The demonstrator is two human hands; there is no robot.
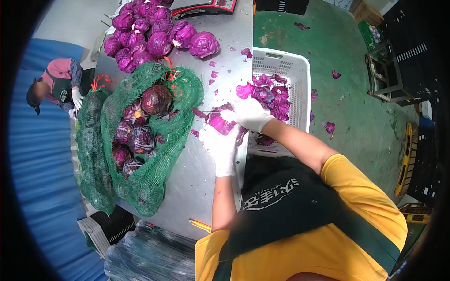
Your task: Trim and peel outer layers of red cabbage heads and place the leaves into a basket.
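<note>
Both my hands wear white gloves and meet at a red cabbage at the right edge of the metal table. My left hand holds the cabbage from the near side. My right hand is closed at its upper right side, over the table edge; a thin blade-like piece shows left of it, its handle hidden. Just beyond the edge, loose purple leaves lie in a white plastic crate. An open green mesh sack with several untrimmed red cabbages lies to the left.
Several bright red cabbages are heaped at the table's far end, near a red scale. A second mesh sack lies further left, beside a co-worker in gloves. A yellow cutter rests near my left forearm. Leaf scraps dot the green floor.
</note>
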